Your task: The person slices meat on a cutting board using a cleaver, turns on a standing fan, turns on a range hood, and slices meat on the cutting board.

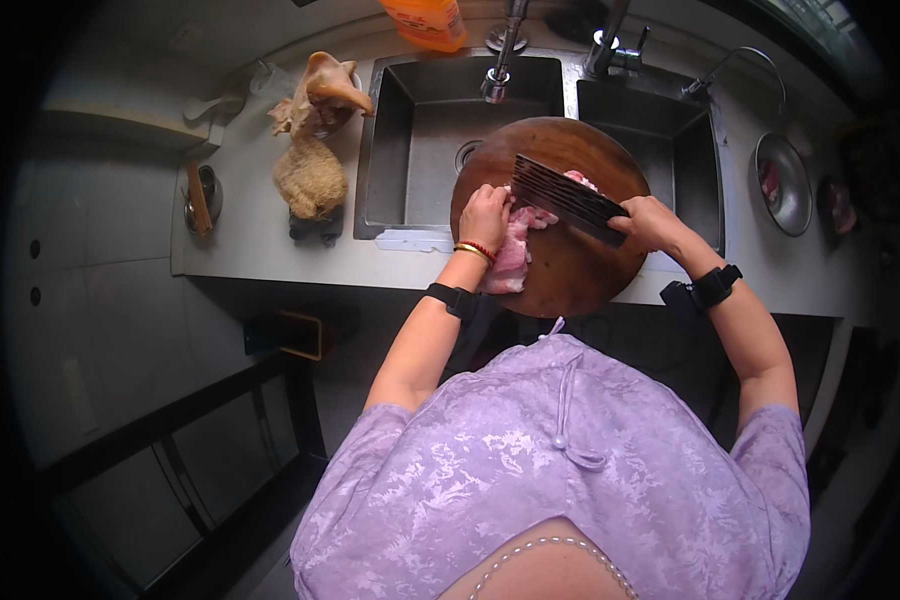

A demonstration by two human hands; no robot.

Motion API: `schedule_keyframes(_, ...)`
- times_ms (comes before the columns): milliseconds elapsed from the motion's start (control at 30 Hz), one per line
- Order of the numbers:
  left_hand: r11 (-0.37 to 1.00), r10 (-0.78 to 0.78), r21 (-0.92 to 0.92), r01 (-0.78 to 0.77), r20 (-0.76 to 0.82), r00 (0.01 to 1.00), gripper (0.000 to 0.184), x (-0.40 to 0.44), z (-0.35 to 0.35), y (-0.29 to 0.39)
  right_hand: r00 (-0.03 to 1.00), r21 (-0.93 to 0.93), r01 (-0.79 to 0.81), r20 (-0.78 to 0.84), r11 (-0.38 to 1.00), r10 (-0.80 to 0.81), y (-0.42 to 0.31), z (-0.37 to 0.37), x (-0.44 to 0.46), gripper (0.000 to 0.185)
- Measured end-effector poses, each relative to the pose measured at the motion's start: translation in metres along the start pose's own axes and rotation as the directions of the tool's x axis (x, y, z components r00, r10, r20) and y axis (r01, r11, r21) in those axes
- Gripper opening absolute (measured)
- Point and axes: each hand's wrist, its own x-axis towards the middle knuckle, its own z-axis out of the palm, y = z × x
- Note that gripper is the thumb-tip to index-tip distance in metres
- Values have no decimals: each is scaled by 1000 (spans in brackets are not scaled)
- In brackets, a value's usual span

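Across a round brown wooden board (585, 270) over steel sinks, my right hand (652, 224) grips a dark rectangular cleaver (570, 199); my left hand (486, 215) pins pink raw meat (511, 256).

No word, brand, number or sign can be read. The only printing that shows is on the orange container (425, 24), just short of twelve o'clock at the top edge of the view, which cuts the container off. Pale marks lie across its orange side, but they are too small and blurred for any character to be made out, so its label names nothing legible.
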Motion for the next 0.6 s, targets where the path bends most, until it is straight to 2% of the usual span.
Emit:
schedule_keyframes(67, 1000, 1, 0, -1, 8, 1000, 12, -1, -1, -1, 999, -29, 43, -21, 999, -43, 8, 6, 5, 26)
schedule_keyframes(133, 986, -156, -57, 157, 28, 987, 10, -2, -6, 3, 995, -60, 85, -43, 995, -88, 11, 6, 6, 26)
schedule_keyframes(200, 993, -93, -76, 92, -7, 996, 10, 1, -11, 8, 1000, 23, 6, 1, 1000, -6, 8, 5, 5, 25)
schedule_keyframes(233, 995, -34, -94, 30, -43, 998, 9, 0, -12, 9, 1000, 23, 7, 2, 1000, -7, 7, 5, 5, 25)
schedule_keyframes(267, 995, -36, -93, 32, -43, 998, 9, 0, -10, 6, 1000, -6, 15, 0, 1000, -15, 6, 4, 4, 24)
schedule_keyframes(333, 998, 64, -17, -64, -29, 998, 9, 3, -5, 1, 1000, -36, 23, -3, 999, -23, 7, 4, 5, 24)
schedule_keyframes(467, 1000, 22, -11, -22, -42, 999, 9, -1, -1, -4, 996, -40, 66, -53, 997, -68, 13, 8, 9, 23)
schedule_keyframes(533, 999, -36, 10, 35, 29, 999, 9, -5, -5, -4, 994, -35, 79, -68, 996, -81, 16, 9, 9, 23)
schedule_keyframes(600, 995, -96, 0, 96, 32, 995, 8, -5, -12, 4, 994, -15, 81, -73, 997, -82, 17, 9, 8, 23)
